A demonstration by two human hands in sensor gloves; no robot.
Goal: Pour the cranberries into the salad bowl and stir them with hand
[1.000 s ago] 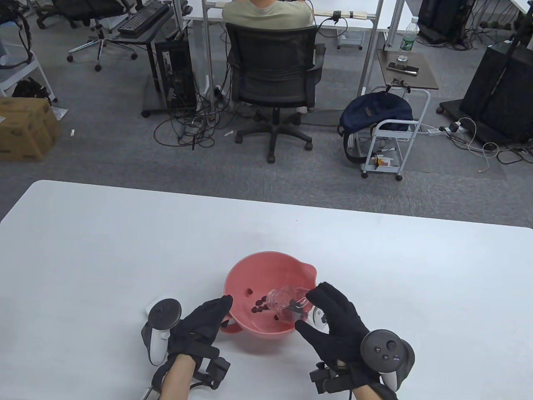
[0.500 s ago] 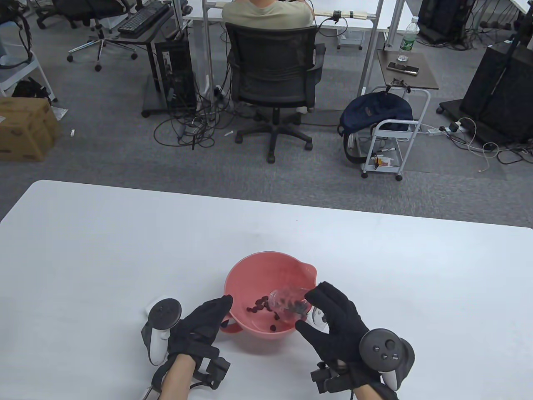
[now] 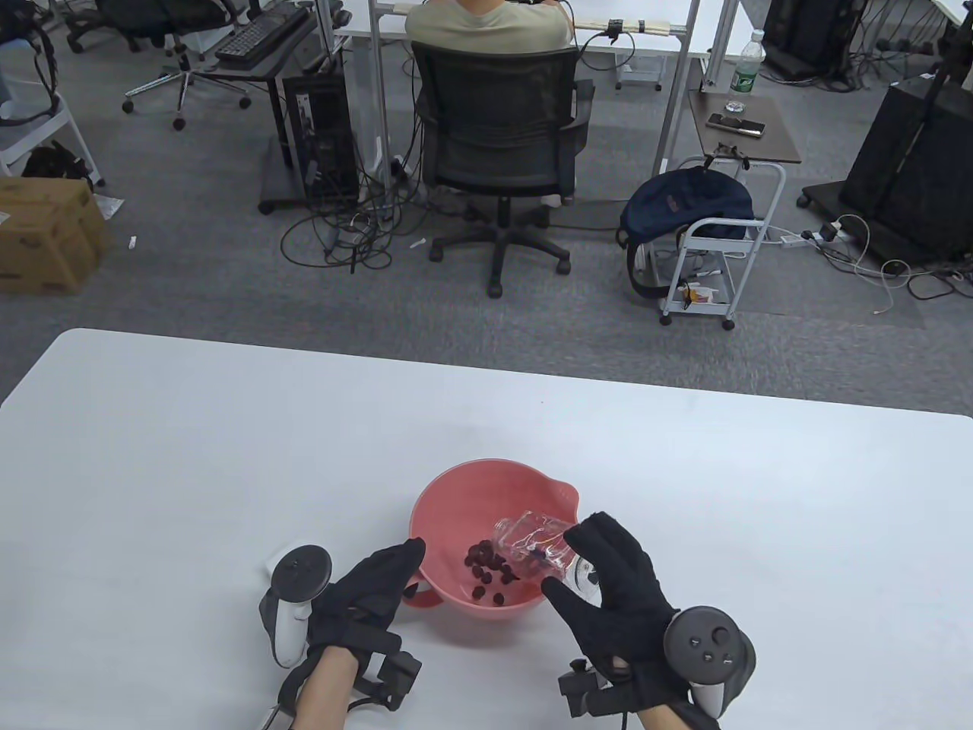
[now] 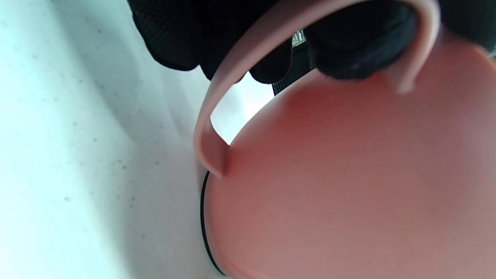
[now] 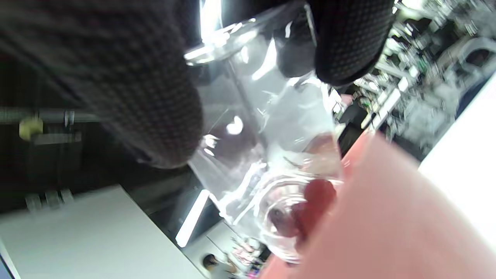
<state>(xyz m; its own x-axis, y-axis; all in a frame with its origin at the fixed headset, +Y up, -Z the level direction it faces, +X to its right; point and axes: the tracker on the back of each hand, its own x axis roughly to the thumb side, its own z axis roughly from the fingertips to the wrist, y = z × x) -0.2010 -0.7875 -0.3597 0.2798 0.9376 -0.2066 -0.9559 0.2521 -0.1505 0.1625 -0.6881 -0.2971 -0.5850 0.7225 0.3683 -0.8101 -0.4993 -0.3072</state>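
Cranberries (image 3: 488, 570) lie in a loose dark cluster on the floor of the pink salad bowl (image 3: 456, 494), toward its near right side. Bowl stands on the white bench (image 3: 228, 456), close to the near edge, its pour spout pointing away to the right.

Clear jar (image 3: 532, 541) is tipped on its side over the bowl, mouth down and to the left, just above the heap of berries. A few dark berries show inside the jar in the table view; the right wrist view shows a red shape or two at the mouth, though blur makes the count uncertain.

Right hand (image 3: 608, 593) grasps the jar, thumb on the near side and fingers wrapped over the far side and base.

Left hand (image 3: 365, 593) is on the bowl's loop handle (image 4: 217, 116) at the near left rim. In the left wrist view the gloved fingers curl around and through the handle, gripping it. Bowl's outer wall fills most of that view, its base resting on the bench.
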